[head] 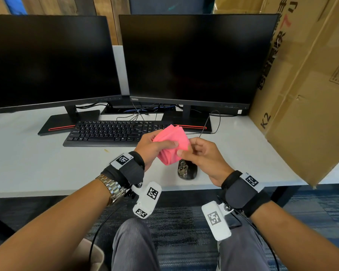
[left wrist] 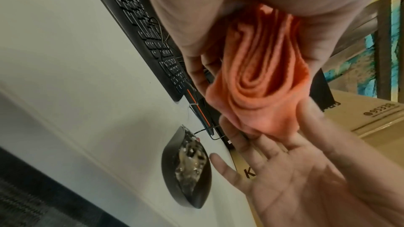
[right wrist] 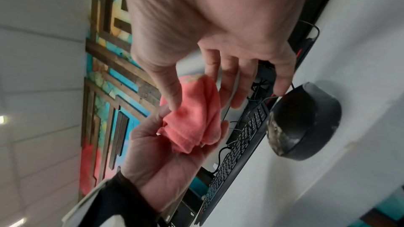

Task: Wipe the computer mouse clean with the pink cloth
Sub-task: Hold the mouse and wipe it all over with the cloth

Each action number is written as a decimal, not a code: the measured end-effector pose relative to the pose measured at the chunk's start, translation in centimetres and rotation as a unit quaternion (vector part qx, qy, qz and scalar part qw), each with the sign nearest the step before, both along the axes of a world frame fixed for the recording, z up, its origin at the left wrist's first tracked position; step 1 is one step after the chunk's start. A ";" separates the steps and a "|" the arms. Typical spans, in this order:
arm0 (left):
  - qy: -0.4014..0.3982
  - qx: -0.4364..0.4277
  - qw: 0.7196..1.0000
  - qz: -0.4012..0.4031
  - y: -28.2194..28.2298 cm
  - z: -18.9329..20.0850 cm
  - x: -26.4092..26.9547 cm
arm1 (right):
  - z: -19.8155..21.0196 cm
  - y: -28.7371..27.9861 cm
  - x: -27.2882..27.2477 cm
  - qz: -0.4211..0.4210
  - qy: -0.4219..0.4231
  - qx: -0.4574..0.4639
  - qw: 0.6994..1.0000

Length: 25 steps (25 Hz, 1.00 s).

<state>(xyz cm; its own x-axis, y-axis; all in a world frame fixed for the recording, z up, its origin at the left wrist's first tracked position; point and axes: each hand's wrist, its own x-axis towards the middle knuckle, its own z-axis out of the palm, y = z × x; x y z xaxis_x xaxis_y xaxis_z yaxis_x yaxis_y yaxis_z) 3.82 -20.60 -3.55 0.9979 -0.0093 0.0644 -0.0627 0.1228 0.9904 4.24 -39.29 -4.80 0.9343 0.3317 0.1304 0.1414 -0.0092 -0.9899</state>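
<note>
The folded pink cloth (head: 172,141) is held up above the white desk (head: 37,163), in front of the keyboard. My left hand (head: 160,142) grips it, with the thumb across the front. My right hand (head: 186,148) pinches the cloth's right edge between thumb and fingers. In the left wrist view the cloth (left wrist: 258,78) shows as rolled layers, with the right hand's fingers (left wrist: 273,146) at its lower end. The black computer mouse (head: 187,170) lies on the desk just below both hands. Its top is smeared with pale grime (left wrist: 188,167). Neither hand touches the mouse (right wrist: 306,123).
A black keyboard (head: 106,132) lies behind the hands, with two dark monitors (head: 47,59) (head: 194,59) behind it. A large cardboard box (head: 305,114) leans over the desk's right end. The mouse cable (head: 215,122) loops back towards the right monitor's stand. The desk's front edge (head: 67,190) is close.
</note>
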 end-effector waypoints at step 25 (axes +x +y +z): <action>0.019 0.453 0.891 0.029 0.2 0.2 3.5 | -1.4 -4.2 2.6 0.067 -0.089 -0.421 0.900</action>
